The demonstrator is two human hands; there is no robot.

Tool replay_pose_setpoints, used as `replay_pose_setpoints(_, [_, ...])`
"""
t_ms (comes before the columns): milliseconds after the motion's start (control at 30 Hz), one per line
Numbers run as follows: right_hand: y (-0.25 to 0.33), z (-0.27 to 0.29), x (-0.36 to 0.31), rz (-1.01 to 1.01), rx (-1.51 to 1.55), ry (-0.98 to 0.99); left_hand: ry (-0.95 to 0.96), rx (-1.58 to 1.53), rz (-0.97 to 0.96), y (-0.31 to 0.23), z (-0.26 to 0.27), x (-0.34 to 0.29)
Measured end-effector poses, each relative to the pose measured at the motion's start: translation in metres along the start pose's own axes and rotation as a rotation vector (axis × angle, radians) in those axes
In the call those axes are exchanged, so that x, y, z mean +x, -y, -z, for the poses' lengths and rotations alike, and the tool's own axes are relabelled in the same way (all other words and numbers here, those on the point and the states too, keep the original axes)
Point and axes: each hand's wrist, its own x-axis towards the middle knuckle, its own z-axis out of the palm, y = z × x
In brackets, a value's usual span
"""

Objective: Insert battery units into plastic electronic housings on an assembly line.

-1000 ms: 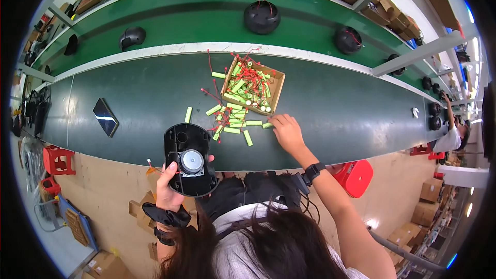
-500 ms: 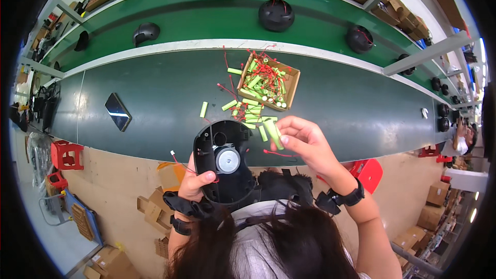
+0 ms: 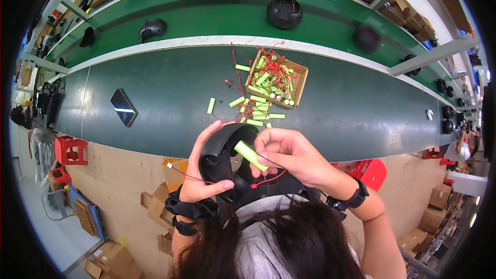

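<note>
My left hand [image 3: 195, 181] is wrapped round a black plastic shell [image 3: 214, 151], tilted with its hollow side toward my right hand. A thin wire with a white plug sticks out beside the left thumb. In my right hand [image 3: 292, 157] a green cylindrical battery [image 3: 250, 155] is pinched between thumb and fingers, slanting at the shell's opening. Its dark and red wires trail below the fingers, ending in a red plug [image 3: 254, 186]. The battery and my right hand hide much of the shell's inside; the round silver part there barely shows.
On the dark green bench, a cardboard box [image 3: 301, 87] holds many green batteries with red wires. Loose batteries [image 3: 258, 107] lie before it. A phone [image 3: 124, 107] rests at left. Behind a pale rail, black shells [image 3: 284, 12] sit on a green belt. Red stools [image 3: 71, 150] stand below.
My right hand has brought the battery left and down to the shell's opening. The shell has turned in my left hand, whose fingers now reach round its far side. One shell on the belt is now blurred.
</note>
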Motion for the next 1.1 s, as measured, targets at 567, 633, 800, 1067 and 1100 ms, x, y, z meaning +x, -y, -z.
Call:
replay_pose_setpoints(567, [-0.005, 0.017, -0.003, 0.051, 0.259, -0.037, 0.042, 0.01, 0.03, 0.021, -0.017, 0.004])
replay_pose_setpoints(633, [-0.006, 0.021, -0.006, 0.083, 0.246, 0.034, -0.018, -0.125, 0.044, 0.018, -0.026, 0.006])
replay_pose_setpoints(800, [-0.015, 0.008, -0.004, 0.437, -0.497, -0.306, -0.042, -0.027, -0.028, 0.023, -0.035, 0.006])
replay_pose_setpoints(1067, [-0.021, 0.003, -0.005, 0.415, -0.301, -0.424, -0.018, 0.008, -0.055, 0.019, -0.043, 0.001])
replay_pose_setpoints(1100, [-0.02, 0.001, -0.005, 0.397, -0.335, -0.433, -0.021, -0.014, -0.033, 0.015, -0.047, 0.001])
